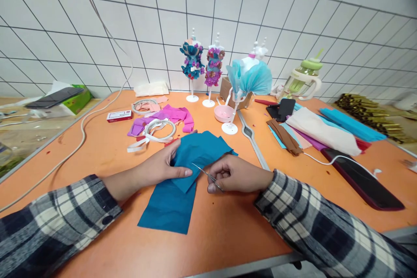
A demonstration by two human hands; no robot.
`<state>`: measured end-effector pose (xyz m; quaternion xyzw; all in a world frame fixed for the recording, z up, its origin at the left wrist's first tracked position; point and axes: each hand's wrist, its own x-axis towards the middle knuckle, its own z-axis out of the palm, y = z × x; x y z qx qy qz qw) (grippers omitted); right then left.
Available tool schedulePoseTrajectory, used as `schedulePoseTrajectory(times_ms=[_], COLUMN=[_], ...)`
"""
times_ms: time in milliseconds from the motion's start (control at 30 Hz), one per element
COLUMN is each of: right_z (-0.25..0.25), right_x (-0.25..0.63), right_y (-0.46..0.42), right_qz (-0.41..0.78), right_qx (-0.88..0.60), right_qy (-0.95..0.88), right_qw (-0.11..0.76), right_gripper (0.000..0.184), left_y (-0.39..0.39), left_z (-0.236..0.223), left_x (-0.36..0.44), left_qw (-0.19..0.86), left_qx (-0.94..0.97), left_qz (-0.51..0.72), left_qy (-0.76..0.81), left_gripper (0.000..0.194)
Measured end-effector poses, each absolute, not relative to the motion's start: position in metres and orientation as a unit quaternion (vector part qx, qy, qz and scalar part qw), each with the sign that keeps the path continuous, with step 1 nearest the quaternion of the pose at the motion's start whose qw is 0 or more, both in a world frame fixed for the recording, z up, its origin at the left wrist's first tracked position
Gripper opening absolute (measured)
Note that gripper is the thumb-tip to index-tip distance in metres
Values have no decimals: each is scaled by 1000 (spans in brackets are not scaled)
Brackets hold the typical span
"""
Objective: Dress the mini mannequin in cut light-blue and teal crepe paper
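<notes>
My left hand [166, 163] grips a folded sheet of teal crepe paper [202, 150], thumb on top and fingers behind it. A longer strip of the teal paper hangs down toward me over the table. In my right hand [228, 173] is a small pair of metal scissors [208, 175], its handle loops partly hidden by the fingers. The scissors' tip points left and lies against the front of the folded paper. Whether the blades are parted is too small to tell. Some right-hand fingers are at the paper's right edge.
Rolls of tape [159, 130] and pink paper strips [177, 115] lie behind my left hand. Small dress forms [192, 61] stand at the back, one with a turquoise skirt [254, 78], near a pink bowl [224, 113]. A phone [361, 178] and folded papers [322, 130] lie at right.
</notes>
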<state>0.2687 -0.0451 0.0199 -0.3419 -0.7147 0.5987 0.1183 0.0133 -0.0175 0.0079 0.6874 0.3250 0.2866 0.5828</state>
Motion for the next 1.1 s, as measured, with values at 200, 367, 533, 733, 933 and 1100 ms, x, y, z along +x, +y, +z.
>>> schedulePoseTrajectory(times_ms=[200, 367, 533, 733, 933, 1100], right_z=[22, 22, 22, 20, 22, 22], right_x=[268, 266, 267, 267, 267, 266], right_y=[-45, -47, -47, -46, -48, -48], right_qz=[582, 603, 576, 571, 553, 559], right_qx=[-371, -374, -380, -360, -369, -372], right_qy=[-706, -690, -710, -728, -739, -732], right_qw=[156, 146, 140, 117, 108, 113], right_gripper=[40, 40, 37, 37, 37, 39], left_y=[-15, -13, -15, -14, -16, -17], left_z=[12, 13, 13, 14, 15, 17], left_x=[14, 16, 19, 19, 20, 21], left_qw=[640, 686, 653, 633, 605, 612], left_qx=[579, 553, 585, 616, 637, 631], left_qz=[322, 277, 273, 269, 245, 251], left_qy=[389, 385, 397, 384, 411, 405], left_gripper=[44, 40, 42, 41, 44, 40])
